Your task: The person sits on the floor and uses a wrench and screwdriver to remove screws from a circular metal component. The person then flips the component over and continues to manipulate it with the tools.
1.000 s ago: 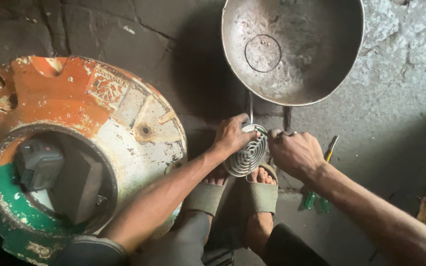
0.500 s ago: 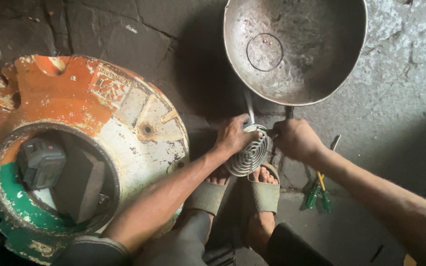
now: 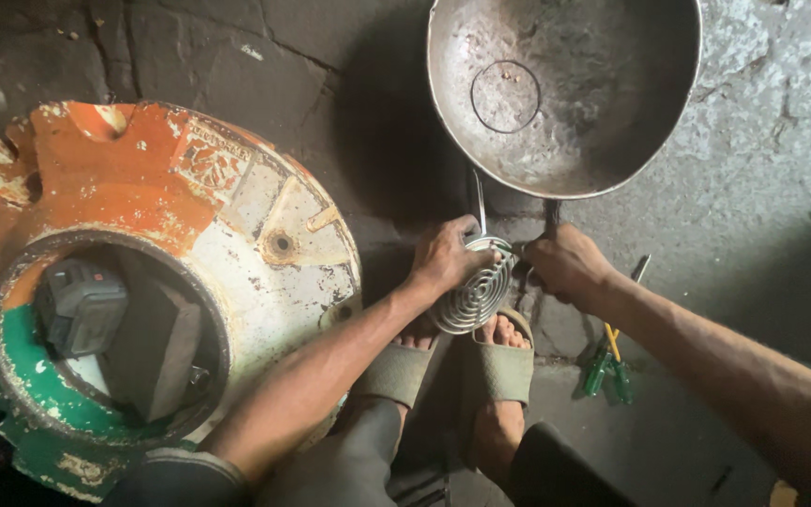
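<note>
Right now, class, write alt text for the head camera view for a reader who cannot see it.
A person's left hand and right hand grip a coiled wire handle at the base of a large metal wok. Sandalled feet rest below, pliers lie to the right, and a painted metal drum stands on the left.

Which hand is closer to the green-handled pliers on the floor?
Right. The right hand is just up and left of the green-handled pliers, apart from them; the left hand is farther left, on the spiral wire handle.

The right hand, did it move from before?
Yes. The right hand slid up off the floor by the green-handled pliers toward the metal pan rim, beside the wire coil.
</note>
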`<state>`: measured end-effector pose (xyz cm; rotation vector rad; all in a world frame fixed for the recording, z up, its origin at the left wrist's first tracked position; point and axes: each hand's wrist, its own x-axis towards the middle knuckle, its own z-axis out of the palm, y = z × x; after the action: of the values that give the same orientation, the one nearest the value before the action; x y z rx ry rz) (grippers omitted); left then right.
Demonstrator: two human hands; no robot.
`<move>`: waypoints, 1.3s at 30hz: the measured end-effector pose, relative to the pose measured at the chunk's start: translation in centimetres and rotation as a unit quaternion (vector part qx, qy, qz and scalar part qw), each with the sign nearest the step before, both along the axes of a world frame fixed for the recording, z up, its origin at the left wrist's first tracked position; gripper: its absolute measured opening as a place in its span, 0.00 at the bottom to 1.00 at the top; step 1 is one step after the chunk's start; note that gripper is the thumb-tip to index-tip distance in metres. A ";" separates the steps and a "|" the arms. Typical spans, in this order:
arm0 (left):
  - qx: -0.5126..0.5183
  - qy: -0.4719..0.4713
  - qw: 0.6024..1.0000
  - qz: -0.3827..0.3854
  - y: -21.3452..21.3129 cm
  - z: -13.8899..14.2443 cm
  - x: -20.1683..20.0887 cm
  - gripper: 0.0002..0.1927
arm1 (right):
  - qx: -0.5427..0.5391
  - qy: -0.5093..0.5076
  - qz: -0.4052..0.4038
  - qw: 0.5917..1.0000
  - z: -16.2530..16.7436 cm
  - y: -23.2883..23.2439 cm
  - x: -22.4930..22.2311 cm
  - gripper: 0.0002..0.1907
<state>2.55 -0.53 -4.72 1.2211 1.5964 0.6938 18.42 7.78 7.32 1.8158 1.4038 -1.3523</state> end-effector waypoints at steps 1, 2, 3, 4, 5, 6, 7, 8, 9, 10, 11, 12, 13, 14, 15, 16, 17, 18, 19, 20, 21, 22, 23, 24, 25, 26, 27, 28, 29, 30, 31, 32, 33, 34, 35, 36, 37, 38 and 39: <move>0.002 -0.010 1.000 0.002 0.0 0.0 -0.1 0.26 | -0.031 0.008 -0.020 0.999 -0.2 0.0 0.0 0.14; 0.004 -0.020 1.000 0.004 0.0 0.0 -0.1 0.26 | 0.047 -0.006 0.101 0.994 -0.3 -0.1 0.1 0.10; 0.004 -0.030 1.000 0.007 0.0 0.1 -0.2 0.27 | 0.123 -0.017 0.220 0.967 -0.3 -0.6 0.2 0.08; -0.003 -0.032 0.999 0.010 0.0 0.1 -0.2 0.27 | 0.195 -0.028 0.335 0.921 -0.3 -1.0 0.2 0.05; -0.010 -0.035 0.999 0.013 0.2 0.2 -0.1 0.28 | 0.278 0.016 0.428 0.860 0.0 -1.6 0.4 0.06; -0.017 -0.040 0.999 0.016 0.3 0.3 -0.1 0.28 | 0.356 0.058 0.511 0.780 0.4 -2.1 0.6 0.07; -0.014 -0.038 0.999 0.015 0.3 0.4 0.1 0.29 | 0.427 0.099 0.584 0.684 0.6 -2.2 0.6 0.09; -0.010 -0.033 0.999 0.016 0.4 0.4 0.2 0.29 | 0.398 0.080 0.511 0.758 0.8 -2.2 0.6 0.09; -0.008 -0.027 0.999 0.017 0.3 0.5 0.2 0.30 | 0.364 0.062 0.432 0.823 1.1 -2.0 0.5 0.10; -0.024 -0.025 0.999 0.020 0.2 0.5 0.2 0.27 | 0.325 0.042 0.347 0.879 1.2 -1.9 0.5 0.10; -0.040 -0.024 0.999 0.020 0.1 0.6 0.2 0.24 | 0.273 0.038 0.241 0.930 1.3 -1.6 0.5 0.11; -0.053 -0.023 0.998 0.021 0.2 0.5 0.3 0.22 | 0.219 0.034 0.132 0.966 1.3 -1.1 0.5 0.13; -0.045 -0.022 0.999 0.019 0.2 0.5 0.3 0.23 | 0.160 0.030 0.021 0.986 1.2 -0.9 0.5 0.15; -0.037 -0.020 0.999 0.017 0.1 0.5 0.3 0.24 | 0.130 0.038 -0.056 0.989 1.0 -0.9 0.6 0.14; -0.029 -0.018 0.999 0.015 0.2 0.5 0.2 0.25 | 0.100 0.046 -0.133 0.985 0.8 -1.0 0.6 0.14; -0.026 -0.004 1.000 0.012 0.3 0.5 0.1 0.24 | 0.068 0.056 -0.209 0.974 0.5 -1.1 0.7 0.15; -0.025 0.008 1.000 0.008 0.2 0.7 0.1 0.24 | 0.116 0.047 -0.103 0.987 0.2 -1.5 0.9 0.13; -0.023 0.019 1.000 0.003 0.1 0.9 0.1 0.23 | 0.162 0.036 0.003 0.986 0.0 -1.9 1.0 0.12; -0.008 0.010 1.000 0.002 -0.3 1.3 -0.2 0.23 | 0.206 0.024 0.108 0.972 -0.1 -2.3 1.2 0.12; 0.007 -0.001 1.000 0.003 -0.9 1.7 -0.5 0.23 | 0.232 0.045 0.119 0.964 -0.1 -2.8 1.4 0.11; 0.022 -0.011 1.000 0.004 -1.5 2.1 -1.0 0.23 | 0.258 0.066 0.130 0.955 -0.1 -3.3 1.3 0.12; 0.022 -0.037 0.999 0.012 -2.3 2.7 -1.4 0.23 | 0.284 0.088 0.140 0.944 -0.1 -3.8 1.2 0.14; 0.021 -0.063 0.998 0.021 -3.1 3.2 -1.9 0.24 | 0.291 0.093 0.140 0.942 0.0 -4.5 0.8 0.13; 0.022 -0.086 0.996 0.031 -3.5 3.7 -2.3 0.24 | 0.299 0.100 0.142 0.938 0.1 -5.0 0.4 0.13; 0.023 -0.094 0.994 0.040 -3.8 4.0 -2.5 0.24 | 0.305 0.109 0.144 0.935 0.2 -5.4 0.0 0.13; 0.022 -0.102 0.993 0.051 -4.0 4.4 -2.7 0.24 | 0.316 0.126 0.129 0.931 0.3 -5.9 -0.4 0.12; 0.022 -0.111 0.992 0.061 -4.2 4.7 -2.8 0.25 | 0.327 0.142 0.113 0.927 0.5 -6.2 -0.7 0.11; 0.023 -0.108 0.992 0.062 -4.1 4.8 -2.8 0.25 | 0.340 0.156 0.097 0.923 0.6 -6.3 -0.9 0.09; 0.024 -0.106 0.992 0.062 -4.0 5.0 -2.8 0.24 | 0.331 0.151 0.099 0.926 0.7 -6.2 -1.0 0.10; 0.025 -0.105 0.992 0.061 -3.9 5.0 -2.7 0.24 | 0.324 0.145 0.100 0.930 0.8 -6.1 -1.1 0.11; 0.019 -0.099 0.993 0.062 -3.7 5.0 -2.6 0.24 | 0.318 0.138 0.099 0.933 0.8 -5.9 -1.1 0.11; 0.012 -0.094 0.994 0.061 -3.5 5.0 -2.5 0.24 | 0.304 0.124 0.114 0.937 0.7 -5.7 -1.1 0.10; 0.005 -0.089 0.994 0.060 -3.4 4.9 -2.5 0.23 | 0.290 0.111 0.129 0.942 0.7 -5.5 -1.2 0.08; 0.006 -0.088 0.994 0.059 -3.4 4.8 -2.4 0.23 | 0.273 0.098 0.144 0.946 0.6 -5.3 -1.3 0.07; 0.006 -0.086 0.995 0.058 -3.3 4.6 -2.4 0.23 | 0.280 0.100 0.142 0.944 0.6 -5.3 -1.3 0.07; 0.008 -0.085 0.995 0.057 -3.2 4.4 -2.4 0.22 | 0.288 0.102 0.141 0.942 0.7 -5.2 -1.3 0.07; 0.007 -0.080 0.995 0.052 -3.1 4.2 -2.5 0.22 | 0.295 0.104 0.140 0.939 0.7 -5.2 -1.3 0.08; 0.004 -0.076 0.996 0.047 -3.1 4.0 -2.5 0.22 | 0.317 0.128 0.146 0.928 0.8 -5.3 -1.3 0.07; 0.003 -0.074 0.996 0.041 -3.1 3.9 -2.4 0.22 | 0.339 0.150 0.152 0.916 0.9 -5.3 -1.3 0.07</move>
<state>0.12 -3.63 -0.82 1.0868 1.5289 0.8226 17.09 2.44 8.23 1.6929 2.4415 -1.0795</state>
